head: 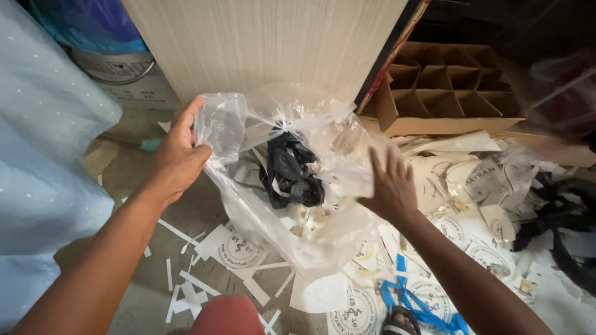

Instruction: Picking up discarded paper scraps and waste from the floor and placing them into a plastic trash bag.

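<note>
My left hand grips the upper left rim of a clear plastic bag and holds it up. My right hand presses against the bag's right side, fingers spread; whether it pinches the plastic I cannot tell. Inside the bag lies a crumpled black plastic wad among paper scraps. The bag hangs above a concrete floor strewn with white paper cuttings printed with round marks.
A pale wooden panel stands right behind the bag. To the right sits a cardboard box with dividers. Printed paper sheets and black strips pile at right. A blue strap sandal is below; light blue cloth at left.
</note>
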